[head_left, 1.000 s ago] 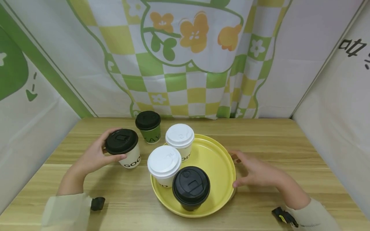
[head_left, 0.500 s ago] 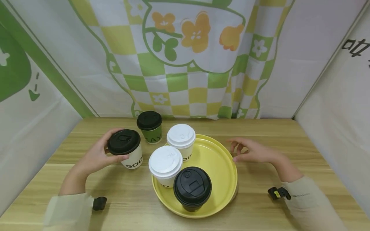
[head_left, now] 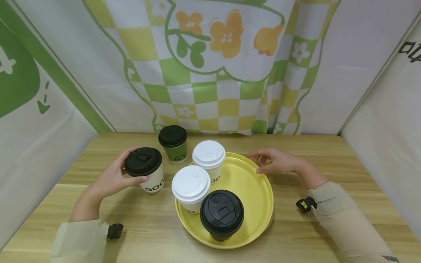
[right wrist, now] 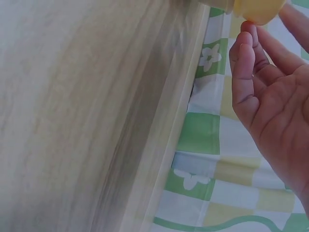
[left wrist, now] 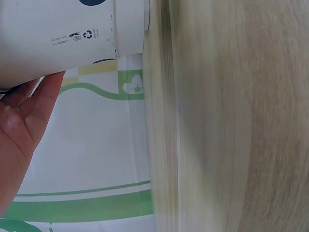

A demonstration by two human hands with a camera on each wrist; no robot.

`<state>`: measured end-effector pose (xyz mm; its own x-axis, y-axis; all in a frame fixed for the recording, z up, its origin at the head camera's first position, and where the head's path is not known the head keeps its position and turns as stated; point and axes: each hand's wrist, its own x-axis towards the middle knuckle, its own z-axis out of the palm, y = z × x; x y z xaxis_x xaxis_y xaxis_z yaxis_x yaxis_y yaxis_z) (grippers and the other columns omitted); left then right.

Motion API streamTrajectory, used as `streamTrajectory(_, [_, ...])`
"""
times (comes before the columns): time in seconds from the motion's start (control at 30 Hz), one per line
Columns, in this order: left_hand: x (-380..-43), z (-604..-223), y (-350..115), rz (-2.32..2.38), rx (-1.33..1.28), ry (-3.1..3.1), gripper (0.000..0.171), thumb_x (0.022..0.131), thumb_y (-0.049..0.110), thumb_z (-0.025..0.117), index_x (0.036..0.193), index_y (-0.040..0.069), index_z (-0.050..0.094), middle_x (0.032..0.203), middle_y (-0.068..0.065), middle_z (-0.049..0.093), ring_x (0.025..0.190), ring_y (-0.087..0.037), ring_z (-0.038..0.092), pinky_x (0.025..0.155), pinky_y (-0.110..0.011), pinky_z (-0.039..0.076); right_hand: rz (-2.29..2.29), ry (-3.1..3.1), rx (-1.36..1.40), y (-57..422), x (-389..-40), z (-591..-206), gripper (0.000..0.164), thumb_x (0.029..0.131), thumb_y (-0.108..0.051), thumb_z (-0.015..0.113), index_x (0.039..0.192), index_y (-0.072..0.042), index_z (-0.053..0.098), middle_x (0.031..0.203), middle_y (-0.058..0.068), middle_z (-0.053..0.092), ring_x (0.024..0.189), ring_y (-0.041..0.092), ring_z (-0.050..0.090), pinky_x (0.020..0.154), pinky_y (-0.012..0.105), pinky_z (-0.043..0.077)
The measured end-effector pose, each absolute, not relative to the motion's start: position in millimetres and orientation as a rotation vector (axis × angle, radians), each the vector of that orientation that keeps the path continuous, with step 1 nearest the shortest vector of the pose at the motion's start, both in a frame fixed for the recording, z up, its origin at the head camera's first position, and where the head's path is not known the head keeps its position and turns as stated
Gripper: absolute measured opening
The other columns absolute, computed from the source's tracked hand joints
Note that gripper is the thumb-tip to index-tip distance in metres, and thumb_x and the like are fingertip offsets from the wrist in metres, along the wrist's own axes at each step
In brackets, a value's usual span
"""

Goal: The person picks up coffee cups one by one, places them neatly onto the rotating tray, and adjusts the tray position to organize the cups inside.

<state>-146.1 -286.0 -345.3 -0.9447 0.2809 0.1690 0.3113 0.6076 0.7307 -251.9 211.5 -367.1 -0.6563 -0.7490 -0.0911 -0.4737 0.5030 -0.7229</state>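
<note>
My left hand (head_left: pixel 113 175) grips a white paper cup (head_left: pixel 152 180) with a black lid, left of the tray; printed letters show on its side. In the left wrist view, fingers lie against the white cup (left wrist: pixel 58 34). At the far right rim of a round yellow tray (head_left: pixel 258 204), my right hand (head_left: pixel 277 160) has its thumb and fingertips at the edge, fingers loosely bent. In the right wrist view, the fingertips of the right hand (right wrist: pixel 275 92) meet the yellow edge (right wrist: pixel 260 9). On the tray stand two white-lidded cups (head_left: pixel 190 184) and a black-lidded cup (head_left: pixel 222 213).
A green cup (head_left: pixel 175 149) with a black lid stands behind the left hand's cup, off the tray. Wooden tabletop (head_left: pixel 148 233) surrounds everything. A checkered curtain (head_left: pixel 217 95) hangs behind the table, and white side walls stand left and right.
My right hand has moved along the tray's right side toward its far rim. The left hand still holds its cup. The whole head view has shifted slightly.
</note>
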Motion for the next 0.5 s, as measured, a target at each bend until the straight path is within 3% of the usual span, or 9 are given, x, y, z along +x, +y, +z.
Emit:
streamTrajectory(0.23, [-148,-345,-284,-1.278,-0.517,-2.785,0.087,0.082,0.013,0.081,0.154,0.019,0.032,0.144,-0.014,0.049,0.115,0.012,0.048,0.088,-0.017,0.048,-0.959,2.32,-1.021,212,-251,-367,0.058,0.09,-0.013,0.072,0.141,0.005,0.05,0.114,0.016,0.063,0.092,0.017,0.062,0.082,0.029,0.053])
streamTrajectory(0.5, [-147,-345,-282,-1.282,-0.524,-2.78,0.087,0.082,0.013,0.081,0.153,0.017,0.032,0.142,-0.014,0.051,0.114,0.012,0.049,0.088,-0.016,0.048,-0.976,2.307,-0.975,218,-241,-368,0.059,0.09,-0.015,0.073,0.141,0.002,0.048,0.112,0.014,0.062,0.091,0.02,0.06,0.081,0.032,0.052])
